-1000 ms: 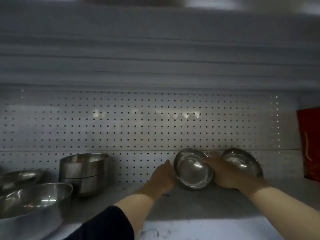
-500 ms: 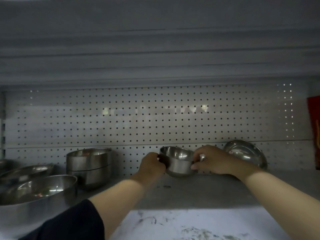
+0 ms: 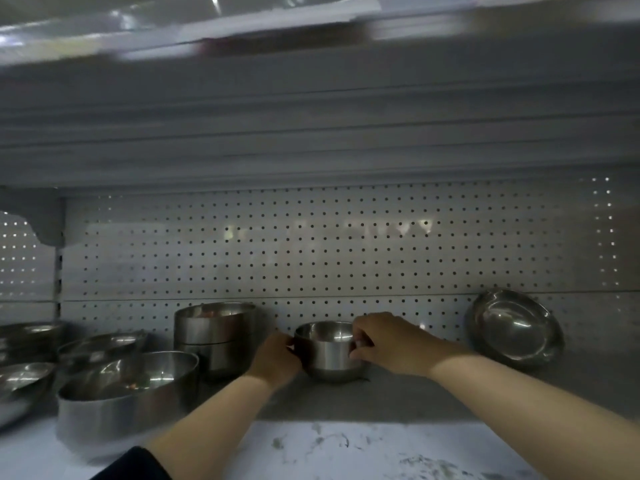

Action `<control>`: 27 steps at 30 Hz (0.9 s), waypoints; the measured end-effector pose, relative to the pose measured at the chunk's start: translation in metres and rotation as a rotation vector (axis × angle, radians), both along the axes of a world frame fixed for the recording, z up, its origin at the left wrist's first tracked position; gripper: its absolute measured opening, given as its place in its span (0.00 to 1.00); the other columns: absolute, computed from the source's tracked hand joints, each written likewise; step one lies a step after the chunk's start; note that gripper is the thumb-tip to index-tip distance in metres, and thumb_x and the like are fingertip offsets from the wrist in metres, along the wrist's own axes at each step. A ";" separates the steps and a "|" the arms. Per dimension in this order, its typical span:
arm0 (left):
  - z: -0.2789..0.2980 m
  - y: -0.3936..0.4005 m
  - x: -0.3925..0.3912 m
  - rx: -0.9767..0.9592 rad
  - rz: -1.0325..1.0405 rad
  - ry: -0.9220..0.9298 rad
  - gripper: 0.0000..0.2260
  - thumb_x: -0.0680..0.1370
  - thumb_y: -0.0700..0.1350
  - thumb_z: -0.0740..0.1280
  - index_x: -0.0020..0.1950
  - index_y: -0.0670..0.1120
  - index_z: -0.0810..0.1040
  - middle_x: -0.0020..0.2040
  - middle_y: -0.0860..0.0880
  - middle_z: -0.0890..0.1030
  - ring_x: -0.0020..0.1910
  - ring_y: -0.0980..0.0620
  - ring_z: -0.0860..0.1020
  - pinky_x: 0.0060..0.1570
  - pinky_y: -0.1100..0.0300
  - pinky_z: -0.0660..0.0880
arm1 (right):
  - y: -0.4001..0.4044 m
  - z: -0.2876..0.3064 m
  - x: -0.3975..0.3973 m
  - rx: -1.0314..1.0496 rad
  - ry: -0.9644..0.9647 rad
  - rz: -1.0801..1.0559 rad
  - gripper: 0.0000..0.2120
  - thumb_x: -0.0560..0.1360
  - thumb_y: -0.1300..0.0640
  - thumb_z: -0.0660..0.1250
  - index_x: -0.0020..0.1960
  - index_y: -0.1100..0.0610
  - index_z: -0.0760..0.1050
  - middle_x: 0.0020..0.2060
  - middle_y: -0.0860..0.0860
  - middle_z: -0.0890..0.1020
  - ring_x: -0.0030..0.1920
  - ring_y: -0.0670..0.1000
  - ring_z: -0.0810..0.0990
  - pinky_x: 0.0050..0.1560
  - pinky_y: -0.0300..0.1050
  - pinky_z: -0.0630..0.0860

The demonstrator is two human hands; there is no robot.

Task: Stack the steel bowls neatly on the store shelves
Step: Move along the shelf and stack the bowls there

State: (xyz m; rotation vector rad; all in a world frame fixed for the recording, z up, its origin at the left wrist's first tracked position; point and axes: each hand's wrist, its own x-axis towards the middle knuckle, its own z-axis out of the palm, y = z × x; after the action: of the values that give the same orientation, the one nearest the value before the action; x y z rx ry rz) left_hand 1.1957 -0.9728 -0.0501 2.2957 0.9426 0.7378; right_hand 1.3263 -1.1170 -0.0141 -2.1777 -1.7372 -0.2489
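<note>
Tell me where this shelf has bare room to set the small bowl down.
Bare shelf lies between the small bowl, held by the left hand and right hand, and the tilted bowl leaning on the pegboard. The front edge is free too. Left of the stacked bowls is crowded.

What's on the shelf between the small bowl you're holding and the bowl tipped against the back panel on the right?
Nothing: in the head view, only bare shelf separates the small bowl from the leaning bowl, apart from your right hand gripping the small bowl's rim.
</note>
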 end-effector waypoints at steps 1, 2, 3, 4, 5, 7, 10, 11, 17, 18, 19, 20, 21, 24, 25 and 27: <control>-0.003 0.000 0.000 -0.012 0.002 0.005 0.10 0.78 0.40 0.63 0.58 0.40 0.77 0.56 0.42 0.80 0.56 0.48 0.78 0.60 0.57 0.74 | 0.001 -0.003 0.000 0.005 0.002 0.001 0.09 0.76 0.52 0.66 0.40 0.51 0.68 0.38 0.47 0.76 0.36 0.45 0.72 0.36 0.37 0.68; -0.004 -0.001 0.000 -0.013 -0.006 0.016 0.10 0.78 0.40 0.63 0.58 0.41 0.77 0.56 0.43 0.80 0.56 0.48 0.78 0.60 0.57 0.74 | 0.001 -0.006 0.001 0.009 0.010 0.004 0.08 0.76 0.52 0.66 0.40 0.51 0.69 0.38 0.46 0.75 0.36 0.44 0.72 0.36 0.36 0.67; -0.004 -0.003 -0.001 -0.006 -0.016 0.025 0.10 0.78 0.40 0.63 0.58 0.41 0.77 0.56 0.43 0.80 0.56 0.49 0.78 0.59 0.59 0.74 | 0.000 -0.006 0.003 0.009 0.022 0.010 0.06 0.76 0.53 0.66 0.42 0.51 0.70 0.38 0.46 0.76 0.37 0.44 0.73 0.37 0.36 0.67; -0.001 -0.007 -0.002 0.020 -0.018 0.021 0.09 0.78 0.40 0.63 0.57 0.42 0.77 0.56 0.44 0.80 0.57 0.49 0.77 0.57 0.60 0.73 | -0.001 -0.005 0.004 0.003 0.035 0.017 0.05 0.76 0.53 0.66 0.45 0.52 0.72 0.41 0.47 0.76 0.39 0.45 0.74 0.38 0.36 0.68; 0.002 -0.011 -0.003 0.058 -0.010 -0.008 0.09 0.78 0.40 0.63 0.57 0.43 0.76 0.57 0.45 0.79 0.59 0.48 0.77 0.57 0.61 0.73 | -0.004 -0.002 0.006 -0.002 0.044 0.022 0.05 0.76 0.53 0.66 0.49 0.53 0.73 0.45 0.48 0.77 0.43 0.47 0.76 0.41 0.37 0.69; 0.014 -0.025 -0.003 0.121 0.008 -0.160 0.17 0.77 0.39 0.64 0.66 0.44 0.71 0.65 0.45 0.75 0.67 0.48 0.71 0.64 0.58 0.69 | -0.015 0.010 0.014 0.012 0.054 0.018 0.11 0.75 0.52 0.67 0.56 0.51 0.72 0.54 0.48 0.75 0.52 0.47 0.75 0.46 0.39 0.70; 0.041 -0.057 0.000 0.161 -0.051 -0.386 0.27 0.75 0.35 0.65 0.73 0.50 0.64 0.72 0.51 0.68 0.70 0.50 0.66 0.70 0.55 0.65 | -0.045 0.036 0.036 0.151 0.057 -0.017 0.15 0.74 0.51 0.67 0.60 0.45 0.69 0.59 0.44 0.70 0.58 0.45 0.70 0.53 0.39 0.67; 0.049 -0.069 0.006 0.185 -0.095 -0.408 0.27 0.75 0.34 0.64 0.72 0.51 0.64 0.71 0.52 0.68 0.70 0.51 0.67 0.70 0.56 0.65 | -0.058 0.044 0.047 0.228 0.045 -0.048 0.15 0.74 0.52 0.68 0.59 0.44 0.69 0.59 0.43 0.69 0.59 0.44 0.69 0.54 0.38 0.66; 0.065 -0.144 0.087 0.188 -0.376 -0.325 0.27 0.75 0.34 0.62 0.72 0.51 0.64 0.72 0.51 0.66 0.71 0.52 0.65 0.70 0.60 0.63 | -0.129 0.054 0.111 0.705 0.019 -0.300 0.16 0.73 0.64 0.68 0.58 0.50 0.72 0.65 0.49 0.67 0.61 0.48 0.70 0.58 0.40 0.68; 0.064 -0.154 0.102 0.162 -0.391 -0.338 0.27 0.75 0.33 0.61 0.73 0.50 0.63 0.72 0.51 0.65 0.71 0.52 0.65 0.69 0.62 0.62 | -0.136 0.047 0.121 0.700 0.004 -0.358 0.17 0.72 0.65 0.68 0.58 0.51 0.72 0.66 0.50 0.67 0.61 0.49 0.70 0.58 0.40 0.68; 0.061 -0.161 0.118 0.122 -0.390 -0.355 0.28 0.75 0.33 0.61 0.73 0.49 0.62 0.73 0.50 0.65 0.71 0.52 0.64 0.68 0.63 0.62 | -0.142 0.038 0.131 0.662 -0.024 -0.420 0.18 0.72 0.66 0.68 0.58 0.51 0.72 0.67 0.50 0.66 0.63 0.51 0.69 0.59 0.40 0.67; 0.058 -0.167 0.133 0.075 -0.371 -0.365 0.28 0.76 0.34 0.62 0.74 0.47 0.61 0.73 0.49 0.64 0.72 0.51 0.63 0.69 0.62 0.61 | -0.148 0.028 0.143 0.597 -0.065 -0.470 0.20 0.71 0.66 0.69 0.59 0.51 0.72 0.67 0.51 0.66 0.65 0.52 0.68 0.60 0.41 0.67; 0.053 -0.170 0.147 0.024 -0.343 -0.357 0.28 0.76 0.35 0.63 0.74 0.46 0.60 0.73 0.49 0.63 0.72 0.50 0.63 0.70 0.61 0.61 | -0.153 0.018 0.153 0.509 -0.094 -0.505 0.20 0.71 0.66 0.69 0.59 0.51 0.73 0.68 0.51 0.65 0.66 0.53 0.66 0.60 0.42 0.68; 0.033 -0.171 0.179 -0.089 -0.267 -0.251 0.19 0.77 0.41 0.65 0.67 0.43 0.67 0.69 0.45 0.69 0.68 0.49 0.68 0.66 0.60 0.66 | -0.164 0.004 0.174 0.314 0.004 -0.550 0.08 0.71 0.60 0.71 0.47 0.49 0.77 0.61 0.53 0.71 0.57 0.52 0.74 0.56 0.46 0.74; 0.027 -0.169 0.184 -0.106 -0.255 -0.212 0.14 0.77 0.41 0.64 0.62 0.44 0.71 0.66 0.45 0.72 0.64 0.49 0.72 0.60 0.63 0.68 | -0.167 0.002 0.178 0.286 0.058 -0.546 0.07 0.71 0.59 0.71 0.41 0.49 0.76 0.56 0.54 0.74 0.51 0.51 0.77 0.53 0.47 0.76; 0.015 -0.163 0.191 -0.113 -0.268 -0.174 0.11 0.78 0.41 0.63 0.60 0.43 0.73 0.63 0.47 0.75 0.60 0.51 0.74 0.51 0.68 0.66 | -0.169 -0.003 0.186 0.259 0.129 -0.541 0.08 0.70 0.61 0.72 0.38 0.49 0.76 0.51 0.55 0.78 0.47 0.52 0.79 0.52 0.49 0.77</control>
State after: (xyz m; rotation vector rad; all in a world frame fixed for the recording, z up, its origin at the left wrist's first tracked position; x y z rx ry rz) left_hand 1.3870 -1.1359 -0.0355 2.1625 0.5693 0.7347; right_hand 1.5126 -1.2864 -0.0168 -2.3575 -0.9590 -0.4259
